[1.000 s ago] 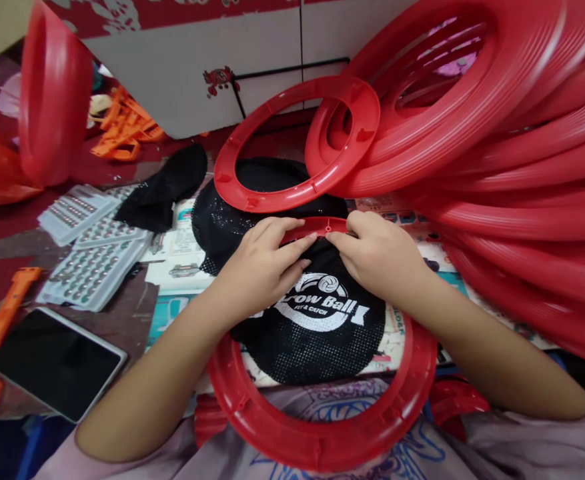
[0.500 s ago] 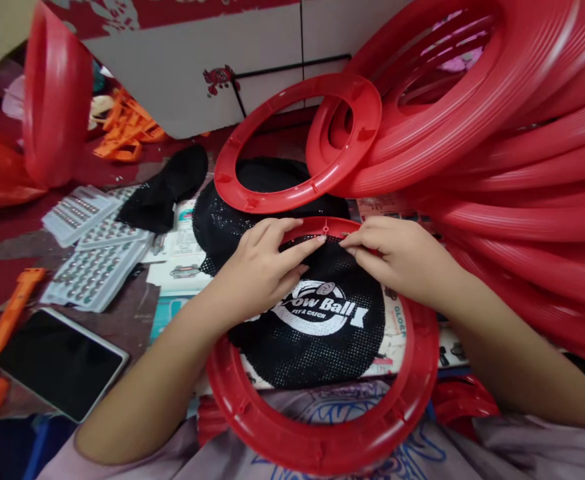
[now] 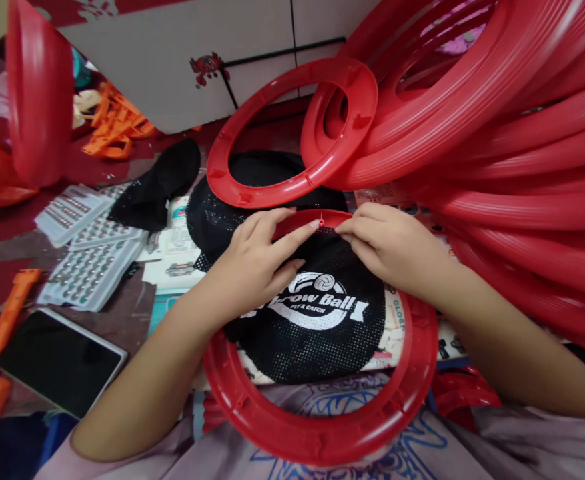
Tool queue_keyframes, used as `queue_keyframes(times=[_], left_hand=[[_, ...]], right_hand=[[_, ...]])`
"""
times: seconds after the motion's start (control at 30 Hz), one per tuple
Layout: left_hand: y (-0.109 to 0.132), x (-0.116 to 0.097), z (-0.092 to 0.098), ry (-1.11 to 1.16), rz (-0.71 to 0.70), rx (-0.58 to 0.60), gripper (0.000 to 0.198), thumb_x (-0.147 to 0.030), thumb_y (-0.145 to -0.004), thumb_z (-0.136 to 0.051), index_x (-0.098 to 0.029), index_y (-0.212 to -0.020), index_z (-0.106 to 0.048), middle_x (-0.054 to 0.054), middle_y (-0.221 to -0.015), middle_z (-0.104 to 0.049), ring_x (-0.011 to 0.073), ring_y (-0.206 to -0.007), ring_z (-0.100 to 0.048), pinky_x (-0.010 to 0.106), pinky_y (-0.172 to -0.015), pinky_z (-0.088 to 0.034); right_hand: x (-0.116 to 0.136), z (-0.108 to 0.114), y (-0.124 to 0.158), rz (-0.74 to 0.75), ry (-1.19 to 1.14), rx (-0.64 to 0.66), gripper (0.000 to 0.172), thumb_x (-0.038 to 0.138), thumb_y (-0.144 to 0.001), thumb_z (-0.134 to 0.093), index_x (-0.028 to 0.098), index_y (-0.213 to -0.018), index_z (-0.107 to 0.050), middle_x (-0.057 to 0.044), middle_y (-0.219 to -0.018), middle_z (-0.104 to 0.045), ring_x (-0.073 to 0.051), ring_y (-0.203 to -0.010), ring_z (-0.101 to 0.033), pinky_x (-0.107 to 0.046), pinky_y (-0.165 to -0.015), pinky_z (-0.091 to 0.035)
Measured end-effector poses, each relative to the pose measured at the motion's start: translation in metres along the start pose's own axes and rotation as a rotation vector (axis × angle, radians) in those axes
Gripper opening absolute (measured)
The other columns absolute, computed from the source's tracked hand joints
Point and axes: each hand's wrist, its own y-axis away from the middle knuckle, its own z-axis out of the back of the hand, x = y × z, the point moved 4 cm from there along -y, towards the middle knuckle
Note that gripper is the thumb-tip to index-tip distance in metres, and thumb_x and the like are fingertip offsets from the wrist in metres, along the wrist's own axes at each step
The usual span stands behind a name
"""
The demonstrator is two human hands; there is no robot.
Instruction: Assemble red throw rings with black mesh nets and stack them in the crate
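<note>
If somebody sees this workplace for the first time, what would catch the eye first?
Probably the big pile of red rings on the right. Next comes the black mesh with white print in the middle, lying across a red ring, with the left hand and right hand at its far edge. On the left, a dark-screened device also stands out.
</note>
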Motion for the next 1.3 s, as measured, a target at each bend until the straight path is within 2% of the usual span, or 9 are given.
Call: queue_keyframes(times=[0.17,0.27,0.37,0.5,0.6,0.7,0.87,1.03,1.3], left_hand=[[-0.002,0.003,0.005,-0.028,0.003,0.060,0.050,-0.023,-0.092,-0.049,-0.019,-0.141,-0.047,0.013,-0.145,-0.044,0.0321,-0.125,-0.042,0.053,-0.107,-0.038],[0.001,0.002,0.006,-0.107,-0.029,0.034,0.048,-0.016,-0.091,-0.047,-0.020,-0.138,-0.050,0.011,-0.142,-0.050,0.0305,-0.115,-0.049,0.050,-0.101,-0.043],[0.009,0.000,0.009,-0.180,0.018,0.013,0.045,-0.015,-0.090,-0.046,-0.019,-0.135,-0.054,0.013,-0.135,-0.054,0.0307,-0.110,-0.052,0.049,-0.096,-0.047],[0.017,-0.003,0.015,-0.194,0.113,0.042,0.050,-0.032,-0.087,-0.057,-0.013,-0.134,-0.054,0.018,-0.129,-0.055,0.0357,-0.108,-0.054,0.053,-0.092,-0.049],[0.009,-0.007,0.019,-0.074,0.021,0.011,0.050,-0.038,-0.089,-0.056,-0.008,-0.129,-0.056,0.019,-0.127,-0.056,0.0346,-0.115,-0.053,0.053,-0.099,-0.046],[-0.004,-0.008,0.016,0.161,-0.106,-0.030,0.029,-0.023,-0.094,-0.047,-0.009,-0.116,-0.060,0.015,-0.125,-0.059,0.0270,-0.123,-0.051,0.045,-0.108,-0.042],[-0.014,0.003,0.007,0.485,-0.040,-0.072,0.017,-0.019,-0.091,-0.050,-0.011,-0.105,-0.054,0.012,-0.111,-0.063,0.0207,-0.114,-0.058,0.037,-0.099,-0.049],[-0.013,0.003,0.008,0.476,-0.103,-0.058,0.017,-0.016,-0.093,-0.046,-0.016,-0.094,-0.063,0.006,-0.105,-0.067,0.0186,-0.114,-0.056,0.038,-0.106,-0.043],[-0.009,0.009,0.006,0.466,-0.063,-0.125,0.025,-0.017,-0.094,-0.046,-0.014,-0.108,-0.066,0.007,-0.106,-0.067,0.0196,-0.114,-0.057,0.037,-0.103,-0.045]], right_hand=[[0.001,0.001,-0.001,0.011,-0.071,-0.059,0.022,0.016,-0.092,-0.050,0.012,-0.098,-0.071,-0.009,-0.089,-0.065,-0.021,-0.084,-0.061,-0.032,-0.077,-0.047],[0.004,-0.003,-0.002,0.036,-0.084,-0.053,0.022,0.017,-0.092,-0.050,0.016,-0.096,-0.072,-0.007,-0.089,-0.065,-0.021,-0.083,-0.061,-0.031,-0.074,-0.045],[0.009,-0.009,-0.003,0.036,-0.069,-0.005,0.024,0.017,-0.092,-0.049,0.018,-0.095,-0.072,-0.006,-0.089,-0.065,-0.020,-0.082,-0.060,-0.029,-0.071,-0.042],[0.015,-0.015,-0.004,0.070,-0.012,-0.004,0.026,0.015,-0.092,-0.046,0.018,-0.097,-0.072,-0.007,-0.090,-0.064,-0.019,-0.081,-0.057,-0.029,-0.071,-0.041],[0.016,-0.015,-0.003,0.117,-0.025,-0.060,0.028,0.014,-0.091,-0.045,0.016,-0.099,-0.071,-0.008,-0.090,-0.064,-0.020,-0.083,-0.057,-0.030,-0.073,-0.043],[0.015,-0.013,-0.002,0.158,-0.035,-0.113,0.029,0.013,-0.091,-0.043,0.014,-0.098,-0.071,-0.009,-0.092,-0.064,-0.021,-0.085,-0.057,-0.032,-0.075,-0.045],[0.015,-0.010,-0.001,0.181,-0.038,-0.173,0.029,0.013,-0.090,-0.044,0.011,-0.097,-0.071,-0.010,-0.088,-0.064,-0.020,-0.081,-0.058,-0.031,-0.074,-0.047],[0.014,-0.011,-0.001,0.168,-0.022,-0.147,0.031,0.013,-0.091,-0.041,0.011,-0.098,-0.071,-0.010,-0.088,-0.063,-0.019,-0.082,-0.056,-0.030,-0.075,-0.047],[0.015,-0.012,-0.001,0.129,0.032,-0.130,0.032,0.015,-0.093,-0.039,0.013,-0.098,-0.070,-0.009,-0.087,-0.060,-0.018,-0.079,-0.052,-0.030,-0.072,-0.043]])
